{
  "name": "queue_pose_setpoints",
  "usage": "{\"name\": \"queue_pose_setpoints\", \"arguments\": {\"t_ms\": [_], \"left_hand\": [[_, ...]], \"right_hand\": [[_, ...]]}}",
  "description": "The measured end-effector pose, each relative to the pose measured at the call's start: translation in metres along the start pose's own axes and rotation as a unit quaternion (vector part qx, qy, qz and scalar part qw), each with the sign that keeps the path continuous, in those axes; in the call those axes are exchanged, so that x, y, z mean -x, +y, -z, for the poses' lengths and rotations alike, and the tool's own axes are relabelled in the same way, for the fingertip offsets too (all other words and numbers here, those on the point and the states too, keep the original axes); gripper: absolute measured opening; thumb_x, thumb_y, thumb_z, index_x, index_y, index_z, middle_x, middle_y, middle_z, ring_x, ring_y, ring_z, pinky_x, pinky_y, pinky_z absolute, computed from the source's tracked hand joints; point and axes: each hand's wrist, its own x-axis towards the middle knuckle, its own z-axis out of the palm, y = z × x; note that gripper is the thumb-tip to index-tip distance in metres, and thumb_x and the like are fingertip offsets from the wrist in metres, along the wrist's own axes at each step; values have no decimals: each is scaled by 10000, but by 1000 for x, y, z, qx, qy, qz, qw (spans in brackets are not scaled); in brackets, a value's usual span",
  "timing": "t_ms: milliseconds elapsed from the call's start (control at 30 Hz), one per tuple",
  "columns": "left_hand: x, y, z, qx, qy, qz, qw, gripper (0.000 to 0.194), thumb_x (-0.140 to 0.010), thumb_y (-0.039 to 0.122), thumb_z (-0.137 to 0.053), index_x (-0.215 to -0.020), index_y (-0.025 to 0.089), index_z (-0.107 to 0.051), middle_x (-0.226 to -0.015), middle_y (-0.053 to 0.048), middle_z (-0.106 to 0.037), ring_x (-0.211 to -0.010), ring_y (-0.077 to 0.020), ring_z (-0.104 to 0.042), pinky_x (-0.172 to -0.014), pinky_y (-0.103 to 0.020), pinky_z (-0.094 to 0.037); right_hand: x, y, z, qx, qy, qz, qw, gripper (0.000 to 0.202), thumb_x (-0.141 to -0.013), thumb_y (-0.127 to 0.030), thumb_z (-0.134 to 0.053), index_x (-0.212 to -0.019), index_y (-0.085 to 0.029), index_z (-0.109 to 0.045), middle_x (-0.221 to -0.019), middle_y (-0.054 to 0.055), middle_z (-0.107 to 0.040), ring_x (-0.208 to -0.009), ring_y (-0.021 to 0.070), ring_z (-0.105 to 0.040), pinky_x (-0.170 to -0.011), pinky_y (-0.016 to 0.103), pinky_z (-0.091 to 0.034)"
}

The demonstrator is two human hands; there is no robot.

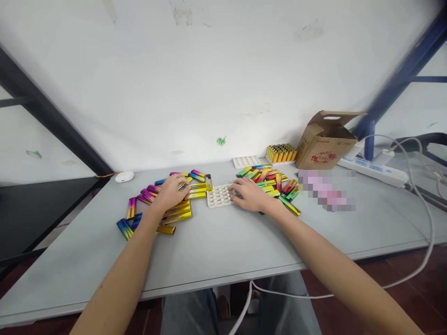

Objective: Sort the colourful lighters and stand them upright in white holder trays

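A white tray (219, 197) with rows of holes lies mid-table. At its back left corner one yellow lighter (209, 183) stands upright. My right hand (248, 194) holds the tray's right end, fingers curved over the holes and hiding that part. Over the left pile of shiny lighters (179, 216), my left hand (173, 190) is closed, with a lighter's metal top (182, 186) showing between thumb and fingers. Its body is mostly hidden. These lighters are yellow, blue and pink. A second pile of lighters (272, 182), green, red and yellow, lies beyond my right hand.
Behind stand another white tray (246, 162) and one filled with upright yellow lighters (281, 153). An open cardboard box (323, 146), a blurred pink item (326, 190) and a power strip (375, 171) are at right. A white cable (431, 214) loops over the table edge.
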Motion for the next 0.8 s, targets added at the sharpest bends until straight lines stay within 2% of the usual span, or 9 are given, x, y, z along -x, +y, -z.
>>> {"name": "queue_pose_setpoints", "arguments": {"t_ms": [100, 200, 367, 433, 500, 633, 733, 800], "left_hand": [[1, 5, 5, 25, 10, -8, 1000, 210, -828, 376, -529, -881, 216, -655, -1107, -91, -683, -1137, -292, -570, -977, -441, -442], [3, 14, 10, 69, 22, 26, 997, 232, -849, 384, -528, -962, 226, -654, -1068, -73, -702, -1033, -274, -624, -915, -414, -481], [4, 29, 13, 201, 126, 63, 970, 337, -810, 390, -627, -1098, 215, -634, -1085, -81, -694, -1069, -249, -631, -942, -384, -494], [2, 34, 12, 265, 166, 75, 947, 404, -777, 392, -674, -1129, 199, -631, -1064, -89, -689, -1047, -238, -642, -955, -383, -495], [0, 39, 12, 340, 179, 97, 918, 412, -757, 404, -700, -1098, 178, -648, -1018, -94, -692, -1023, -236, -651, -947, -383, -501], [-1, 46, 13, 514, 138, 124, 838, 378, -783, 457, -680, -1040, 187, -620, -911, -51, -654, -935, -220, -685, -826, -363, -547], [0, 51, 16, 601, 102, 115, 784, 341, -833, 491, -625, -1064, 257, -535, -888, 7, -607, -755, -144, -688, -709, -323, -557], [1, 54, 19, 632, 91, 116, 761, 316, -855, 499, -599, -1067, 282, -510, -840, 31, -594, -600, -88, -623, -605, -264, -532]], "right_hand": [[0, -1, 0, -1, 1, -1, 1000, 293, -904, -283, -484, -1116, -148, -635, -1064, 110, -599, -1026, 234, -528, -978, 361, -351], [0, -1, 1, -3, 0, 0, 1000, 288, -906, -283, -487, -1114, -149, -635, -1067, 109, -601, -1028, 231, -523, -976, 360, -350], [0, -2, 2, -6, -5, -1, 1000, 288, -913, -289, -486, -1117, -148, -633, -1071, 112, -600, -1037, 230, -521, -980, 361, -347], [0, -2, 3, -5, -6, -1, 1000, 286, -915, -285, -486, -1120, -148, -630, -1076, 114, -601, -1040, 231, -521, -977, 362, -348], [1, -2, 3, -5, -6, -1, 1000, 282, -916, -281, -488, -1121, -150, -629, -1079, 114, -602, -1039, 232, -520, -971, 363, -351], [1, -2, 3, -9, -7, 0, 1000, 278, -916, -286, -494, -1119, -153, -630, -1079, 114, -600, -1045, 231, -518, -971, 364, -348], [1, -1, 2, -9, -5, -1, 1000, 273, -916, -286, -495, -1113, -156, -631, -1075, 112, -602, -1039, 229, -521, -971, 365, -346], [1, -1, 1, -7, -3, 2, 1000, 275, -915, -284, -493, -1116, -154, -630, -1075, 111, -604, -1035, 230, -522, -970, 365, -347]]}}
